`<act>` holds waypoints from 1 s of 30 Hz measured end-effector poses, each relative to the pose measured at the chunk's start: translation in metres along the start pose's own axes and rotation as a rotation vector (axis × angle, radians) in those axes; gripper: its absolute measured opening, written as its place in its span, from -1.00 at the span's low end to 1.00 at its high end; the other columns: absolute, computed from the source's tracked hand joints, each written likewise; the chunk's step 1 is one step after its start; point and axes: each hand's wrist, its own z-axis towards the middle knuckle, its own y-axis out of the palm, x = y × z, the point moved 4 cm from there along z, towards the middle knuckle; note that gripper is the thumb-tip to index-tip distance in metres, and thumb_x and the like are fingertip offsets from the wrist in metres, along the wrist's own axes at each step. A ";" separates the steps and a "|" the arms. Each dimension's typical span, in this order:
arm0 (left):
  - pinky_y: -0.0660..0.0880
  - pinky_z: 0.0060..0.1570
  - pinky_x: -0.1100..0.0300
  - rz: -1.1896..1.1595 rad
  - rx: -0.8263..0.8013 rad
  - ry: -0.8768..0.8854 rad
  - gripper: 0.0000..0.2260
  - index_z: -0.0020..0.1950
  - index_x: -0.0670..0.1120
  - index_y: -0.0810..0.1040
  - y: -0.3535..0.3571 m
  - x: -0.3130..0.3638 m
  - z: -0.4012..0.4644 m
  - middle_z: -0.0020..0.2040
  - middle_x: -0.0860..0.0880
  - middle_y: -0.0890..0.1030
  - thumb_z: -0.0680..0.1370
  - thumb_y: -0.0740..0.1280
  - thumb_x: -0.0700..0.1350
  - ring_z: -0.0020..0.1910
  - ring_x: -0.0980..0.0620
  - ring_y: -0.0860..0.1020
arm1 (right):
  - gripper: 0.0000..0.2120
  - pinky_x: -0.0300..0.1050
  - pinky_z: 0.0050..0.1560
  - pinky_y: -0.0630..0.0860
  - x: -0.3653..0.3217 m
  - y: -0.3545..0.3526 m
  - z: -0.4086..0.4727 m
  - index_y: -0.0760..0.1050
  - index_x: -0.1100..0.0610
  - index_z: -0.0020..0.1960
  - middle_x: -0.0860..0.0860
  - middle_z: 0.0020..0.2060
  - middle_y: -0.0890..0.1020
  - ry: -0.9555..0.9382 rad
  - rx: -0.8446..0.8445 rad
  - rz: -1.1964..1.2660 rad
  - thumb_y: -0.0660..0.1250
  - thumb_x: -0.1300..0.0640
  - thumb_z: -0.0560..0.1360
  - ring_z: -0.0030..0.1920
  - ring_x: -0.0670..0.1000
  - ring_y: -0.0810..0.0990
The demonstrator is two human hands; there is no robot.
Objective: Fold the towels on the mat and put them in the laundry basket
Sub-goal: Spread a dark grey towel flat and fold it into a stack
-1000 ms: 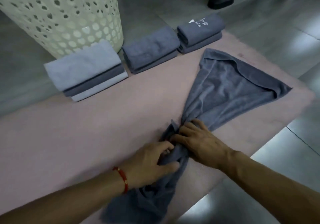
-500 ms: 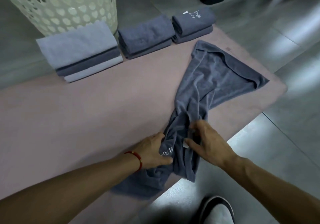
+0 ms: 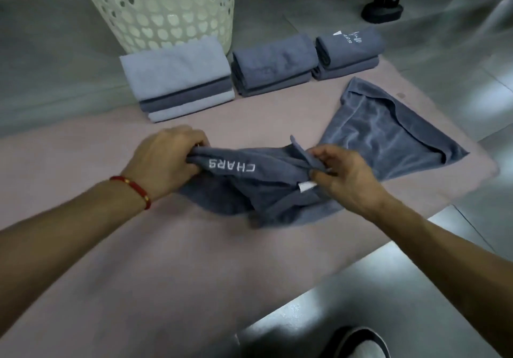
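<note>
A dark grey towel (image 3: 374, 133) with white lettering lies crumpled across the pink mat (image 3: 138, 260). My left hand (image 3: 163, 163) grips one near corner of it. My right hand (image 3: 344, 177) pinches the other near corner, beside a small white label. The edge between my hands is stretched a little above the mat; the far part lies spread at the right. Three stacks of folded towels sit along the mat's far edge: a light blue one (image 3: 177, 72), a grey one (image 3: 274, 63) and a grey one with lettering (image 3: 349, 49). The cream perforated laundry basket (image 3: 158, 5) stands behind them.
Grey tiled floor (image 3: 416, 288) surrounds the mat. A black stand base (image 3: 383, 11) sits on the floor at the far right. The toe of a shoe (image 3: 358, 343) shows at the bottom edge, off the mat.
My hands were bunched together on the towel's near end; they have moved apart and up the mat, pulling the lettered edge taut between them. The view shifted.
</note>
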 end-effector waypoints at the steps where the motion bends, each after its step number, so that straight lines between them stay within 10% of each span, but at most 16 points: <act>1: 0.43 -0.19 0.02 0.085 0.125 0.081 -0.81 -0.06 -0.03 0.58 -0.021 -0.005 0.003 -0.12 -0.05 0.57 0.39 0.47 -0.23 -0.13 -0.14 0.56 | -0.71 -0.26 -0.02 0.60 -0.016 -0.002 0.007 0.61 0.05 0.05 -0.08 -0.10 0.71 -0.038 -0.012 0.078 0.40 0.41 0.50 -0.07 -0.11 0.68; 6: 0.46 -0.18 -0.03 0.292 0.047 0.203 -0.70 0.01 -0.05 0.56 -0.011 -0.046 -0.060 -0.10 -0.07 0.55 0.36 0.41 -0.34 -0.13 -0.16 0.53 | -0.58 -0.33 0.00 0.52 -0.070 0.037 -0.002 0.59 -0.09 0.01 -0.20 -0.07 0.68 -0.300 -0.203 -0.053 0.45 0.43 0.43 -0.03 -0.21 0.63; 14: 0.53 -0.05 -0.03 -0.116 0.013 -0.626 -0.81 0.09 -0.15 0.59 0.083 -0.086 -0.208 -0.02 -0.16 0.55 0.52 0.28 -0.17 -0.02 -0.21 0.52 | -0.54 -0.38 0.13 0.45 -0.073 0.204 -0.076 0.52 -0.04 0.40 -0.10 0.21 0.64 -0.426 -0.985 -0.311 0.29 0.26 0.54 0.11 -0.20 0.56; 17: 0.44 -0.11 0.09 -0.386 0.063 -0.906 -0.84 -0.02 -0.05 0.47 0.093 -0.044 -0.227 -0.09 -0.05 0.56 0.58 0.34 0.02 -0.06 -0.09 0.54 | -0.59 -0.26 0.14 0.50 -0.081 0.224 -0.048 0.56 -0.04 0.35 -0.08 0.20 0.65 -0.397 -0.888 -0.311 0.30 0.23 0.55 0.13 -0.13 0.60; 23: 0.41 -0.02 0.19 -0.476 -0.126 -1.039 -0.25 0.36 -0.07 0.26 0.137 0.030 -0.251 0.10 -0.03 0.62 0.33 0.31 0.35 0.13 -0.10 0.60 | -0.71 0.01 0.23 0.53 -0.094 0.241 0.048 0.60 0.10 0.24 0.03 0.16 0.67 -0.535 -0.587 -0.429 0.31 0.26 0.55 0.12 0.04 0.62; 30: 0.42 -0.05 0.34 -0.718 0.124 -0.943 -0.61 0.10 0.17 0.48 0.141 0.043 -0.255 0.00 0.17 0.56 0.35 0.37 0.29 -0.02 0.19 0.53 | -0.33 0.03 0.49 0.27 -0.110 0.334 0.120 0.04 0.07 0.65 0.14 0.55 0.28 -0.509 -0.695 -0.532 0.27 0.18 0.62 0.47 0.17 0.34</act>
